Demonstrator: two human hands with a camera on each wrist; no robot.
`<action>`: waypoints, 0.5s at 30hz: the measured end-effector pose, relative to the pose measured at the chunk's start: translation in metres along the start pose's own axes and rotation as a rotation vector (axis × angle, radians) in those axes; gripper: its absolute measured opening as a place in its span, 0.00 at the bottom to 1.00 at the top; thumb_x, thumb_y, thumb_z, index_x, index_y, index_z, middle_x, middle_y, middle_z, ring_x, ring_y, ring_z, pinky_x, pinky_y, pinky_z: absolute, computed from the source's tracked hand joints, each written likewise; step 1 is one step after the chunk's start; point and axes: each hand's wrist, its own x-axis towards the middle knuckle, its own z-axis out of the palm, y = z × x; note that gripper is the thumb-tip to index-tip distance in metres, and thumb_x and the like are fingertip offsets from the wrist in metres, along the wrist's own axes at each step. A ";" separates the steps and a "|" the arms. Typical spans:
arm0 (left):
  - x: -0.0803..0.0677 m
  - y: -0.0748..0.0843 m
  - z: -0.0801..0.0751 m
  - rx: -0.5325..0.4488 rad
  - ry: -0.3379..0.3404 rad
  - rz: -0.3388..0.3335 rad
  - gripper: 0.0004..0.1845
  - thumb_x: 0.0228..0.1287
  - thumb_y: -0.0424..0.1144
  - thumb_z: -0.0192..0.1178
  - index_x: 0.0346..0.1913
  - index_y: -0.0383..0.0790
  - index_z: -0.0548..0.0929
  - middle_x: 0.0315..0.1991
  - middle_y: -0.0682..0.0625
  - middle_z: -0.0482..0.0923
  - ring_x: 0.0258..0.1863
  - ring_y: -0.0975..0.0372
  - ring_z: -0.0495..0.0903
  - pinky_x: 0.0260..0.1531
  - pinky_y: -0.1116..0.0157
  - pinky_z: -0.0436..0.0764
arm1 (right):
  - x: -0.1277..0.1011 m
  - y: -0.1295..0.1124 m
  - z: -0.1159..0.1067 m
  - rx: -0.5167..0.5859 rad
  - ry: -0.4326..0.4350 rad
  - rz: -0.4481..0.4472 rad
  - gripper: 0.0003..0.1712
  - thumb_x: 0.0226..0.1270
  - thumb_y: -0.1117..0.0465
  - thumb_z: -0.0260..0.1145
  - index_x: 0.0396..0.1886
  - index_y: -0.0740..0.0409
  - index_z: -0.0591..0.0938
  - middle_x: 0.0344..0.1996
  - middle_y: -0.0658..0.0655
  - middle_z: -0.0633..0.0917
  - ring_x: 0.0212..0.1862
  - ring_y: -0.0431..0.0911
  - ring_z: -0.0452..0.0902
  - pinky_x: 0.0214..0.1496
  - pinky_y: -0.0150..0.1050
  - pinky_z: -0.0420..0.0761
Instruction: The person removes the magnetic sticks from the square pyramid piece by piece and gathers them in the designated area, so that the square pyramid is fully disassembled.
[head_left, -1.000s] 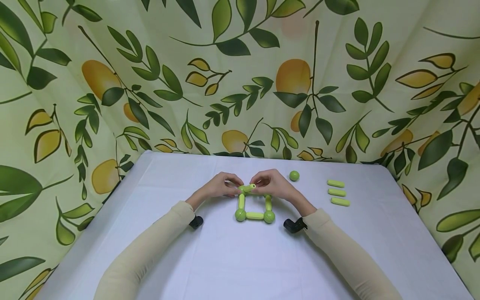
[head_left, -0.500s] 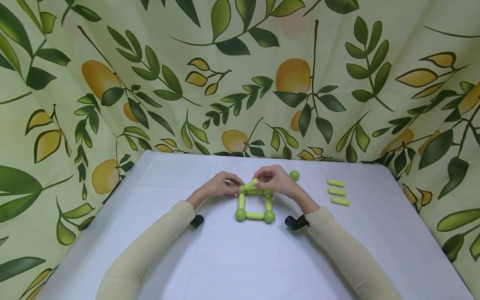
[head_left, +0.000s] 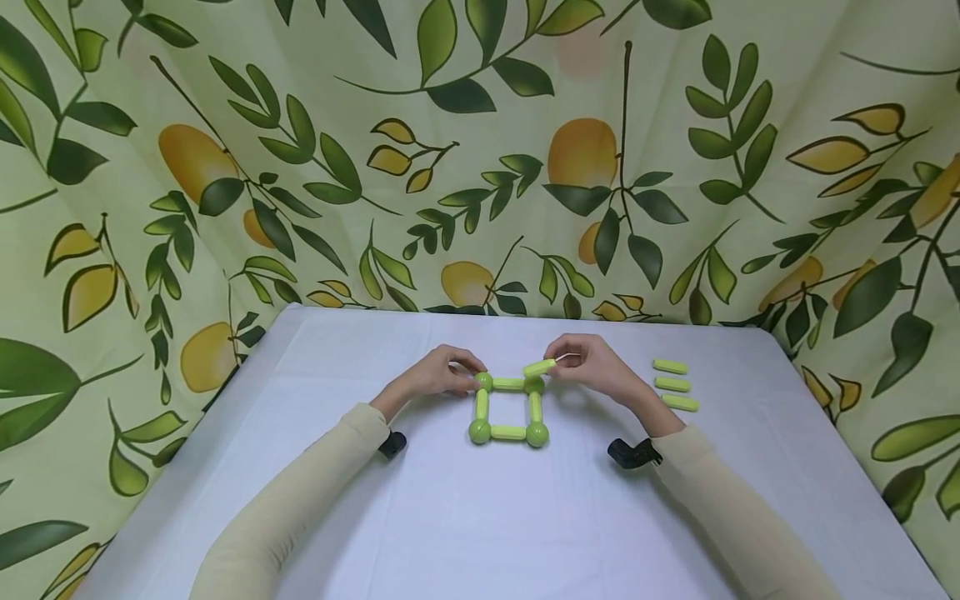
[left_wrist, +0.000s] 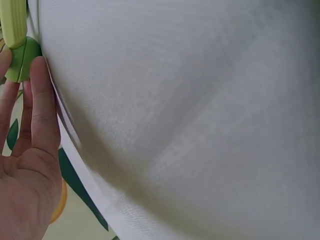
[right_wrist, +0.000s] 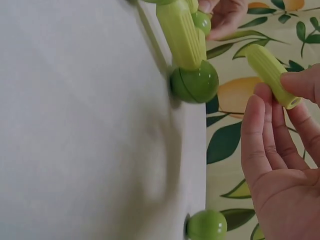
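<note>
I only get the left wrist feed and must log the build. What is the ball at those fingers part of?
Observer: The far left ball is one corner of a flat square of four balls and four sticks.
Operator: And the right hand?
Observer: The right hand pinches a loose stick close to the far right ball.
Operator: Any spares?
Observer: Three sticks lie in a row further right.
</note>
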 end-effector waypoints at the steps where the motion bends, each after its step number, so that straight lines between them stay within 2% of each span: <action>1: 0.000 0.000 0.000 0.001 -0.002 0.000 0.14 0.65 0.30 0.70 0.52 0.33 0.86 0.48 0.45 0.83 0.37 0.58 0.82 0.37 0.61 0.86 | -0.002 0.001 -0.003 0.003 0.004 0.003 0.11 0.63 0.73 0.72 0.44 0.65 0.84 0.46 0.62 0.82 0.46 0.54 0.84 0.48 0.38 0.84; 8: 0.002 -0.002 -0.001 0.008 -0.016 0.016 0.13 0.66 0.30 0.69 0.52 0.34 0.86 0.47 0.46 0.83 0.37 0.59 0.82 0.36 0.63 0.86 | -0.021 0.004 -0.020 -0.018 0.051 0.010 0.12 0.62 0.71 0.74 0.46 0.64 0.85 0.46 0.62 0.83 0.44 0.53 0.83 0.47 0.38 0.84; 15: 0.001 0.001 0.000 0.016 -0.004 0.004 0.13 0.65 0.30 0.70 0.52 0.33 0.86 0.48 0.45 0.83 0.38 0.57 0.82 0.37 0.61 0.86 | -0.041 0.007 -0.035 0.023 0.065 0.038 0.13 0.62 0.69 0.75 0.45 0.66 0.84 0.50 0.66 0.81 0.45 0.54 0.84 0.47 0.40 0.85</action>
